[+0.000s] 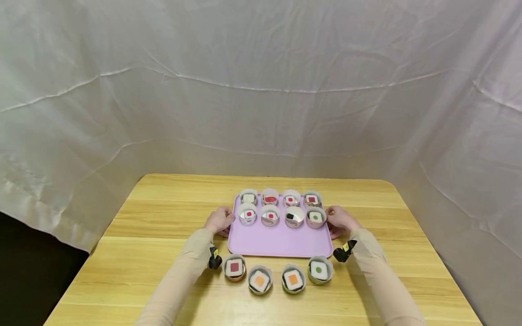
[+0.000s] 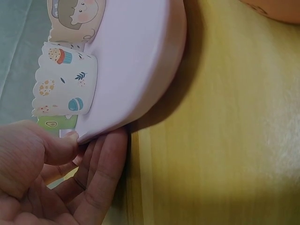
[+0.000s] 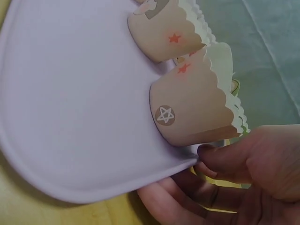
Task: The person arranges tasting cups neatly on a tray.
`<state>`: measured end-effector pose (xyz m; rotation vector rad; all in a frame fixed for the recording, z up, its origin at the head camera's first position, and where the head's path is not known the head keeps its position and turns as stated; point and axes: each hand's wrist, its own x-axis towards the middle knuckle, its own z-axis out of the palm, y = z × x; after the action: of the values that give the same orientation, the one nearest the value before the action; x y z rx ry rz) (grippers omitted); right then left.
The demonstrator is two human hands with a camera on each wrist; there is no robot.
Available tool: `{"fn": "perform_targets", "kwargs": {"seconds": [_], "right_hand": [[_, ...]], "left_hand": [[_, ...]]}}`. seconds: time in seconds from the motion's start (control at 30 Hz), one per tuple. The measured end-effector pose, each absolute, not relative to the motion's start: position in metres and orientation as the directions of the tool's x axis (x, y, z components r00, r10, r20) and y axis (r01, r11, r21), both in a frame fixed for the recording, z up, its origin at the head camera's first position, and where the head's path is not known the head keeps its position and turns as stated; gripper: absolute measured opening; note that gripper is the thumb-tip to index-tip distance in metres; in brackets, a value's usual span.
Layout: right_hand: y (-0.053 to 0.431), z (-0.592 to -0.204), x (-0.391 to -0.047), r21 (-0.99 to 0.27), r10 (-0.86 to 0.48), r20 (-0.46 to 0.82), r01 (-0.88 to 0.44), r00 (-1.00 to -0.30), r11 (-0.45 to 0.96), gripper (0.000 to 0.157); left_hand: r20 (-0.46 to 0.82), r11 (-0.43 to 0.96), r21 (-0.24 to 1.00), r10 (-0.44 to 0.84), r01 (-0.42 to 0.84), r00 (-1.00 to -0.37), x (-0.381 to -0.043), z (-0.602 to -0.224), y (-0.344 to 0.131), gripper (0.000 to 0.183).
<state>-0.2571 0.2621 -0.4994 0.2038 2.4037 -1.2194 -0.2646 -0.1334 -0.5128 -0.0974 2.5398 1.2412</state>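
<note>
A lilac tray (image 1: 281, 242) lies between both hands on the wooden table. My left hand (image 1: 220, 220) pinches its left rim, thumb above and fingers beneath, as the left wrist view shows. On the opposite side my right hand (image 1: 340, 220) grips the right rim the same way. Two rows of paper cups stand on the tray's far half, each with a small sushi-like piece inside. The white cup with cupcake prints (image 2: 68, 79) is nearest the left hand. Close to the right thumb stands a pinkish cup with a star print (image 3: 192, 105).
Several more cups stand in a curve before the tray: one with a dark red centre (image 1: 234, 268), two with orange centres (image 1: 259, 280), and one with a green centre (image 1: 319, 270). Pale curtains (image 1: 261, 113) enclose the table (image 1: 134, 253) at the back and sides.
</note>
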Motion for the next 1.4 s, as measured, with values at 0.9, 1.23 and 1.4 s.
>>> {"fn": "perform_targets", "kwargs": {"seconds": [0.9, 1.23, 1.4], "right_hand": [[0.261, -0.502, -0.263, -0.726, -0.09, -0.484, 0.342, -0.87, 0.597, 0.02], [0.26, -0.504, -0.264, -0.726, -0.094, -0.483, 0.338, -0.87, 0.599, 0.02], [0.262, -0.504, -0.265, -0.725, -0.098, -0.483, 0.334, -0.87, 0.602, 0.018]], "left_hand": [[-0.009, 0.794, 0.593, 0.175, 0.136, -0.985, -0.254, -0.502, -0.145, 0.019], [0.054, 0.671, 0.638, 0.45, 0.377, -0.891, -0.232, -0.485, -0.162, 0.03], [-0.034, 0.57, 0.688, 0.645, 0.45, -0.764, -0.213, -0.473, -0.165, 0.042]]}}
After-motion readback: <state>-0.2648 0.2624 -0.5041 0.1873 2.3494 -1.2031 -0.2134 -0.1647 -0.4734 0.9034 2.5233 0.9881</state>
